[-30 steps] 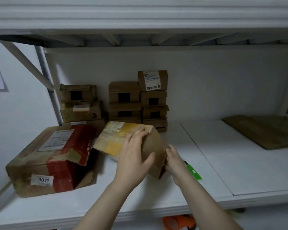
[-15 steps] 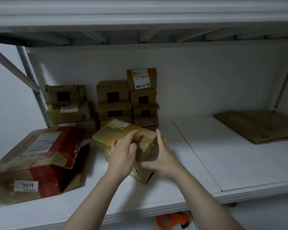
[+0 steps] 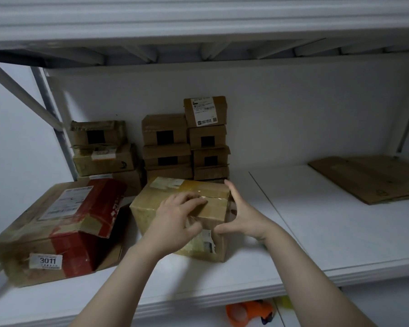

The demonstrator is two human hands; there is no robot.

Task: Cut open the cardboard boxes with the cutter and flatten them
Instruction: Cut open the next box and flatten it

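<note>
Cardboard box, taped and scuffed, sits mid-shelf on the white shelf. The left hand rests flat on top, and the right hand, spread wide, braces its side. It is probably light with stiff walls, so grip it by opposite faces.
</note>
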